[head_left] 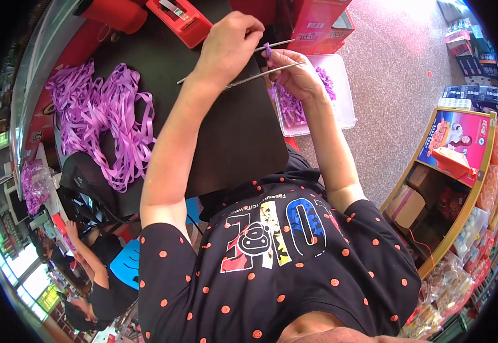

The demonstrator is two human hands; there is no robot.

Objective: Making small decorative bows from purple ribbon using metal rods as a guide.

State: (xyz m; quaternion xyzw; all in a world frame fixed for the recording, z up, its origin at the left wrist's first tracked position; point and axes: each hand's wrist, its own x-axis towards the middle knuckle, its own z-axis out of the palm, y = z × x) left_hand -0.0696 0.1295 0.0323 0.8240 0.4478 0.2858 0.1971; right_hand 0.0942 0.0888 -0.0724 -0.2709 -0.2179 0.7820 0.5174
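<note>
My right hand (297,74) pinches a small knotted piece of purple ribbon (268,50) between thumb and fingers. The ribbon sits on one of two thin metal rods; the upper rod (283,42) passes beneath my left hand, and the lower rod (260,75) runs across to my right hand's fingers. My left hand (230,44) is closed just left of the knot, its thumb and fingers bent together; what they hold, if anything, is hidden. Both hands are over the far right part of the dark table (231,137).
Long loops of purple ribbon (108,120) are heaped on the table's left. Beside its right edge, a translucent bin (346,108) holds short purple pieces. A red tape dispenser (183,26) and a red box (317,28) stand at the far side. Another person (103,286) sits lower left.
</note>
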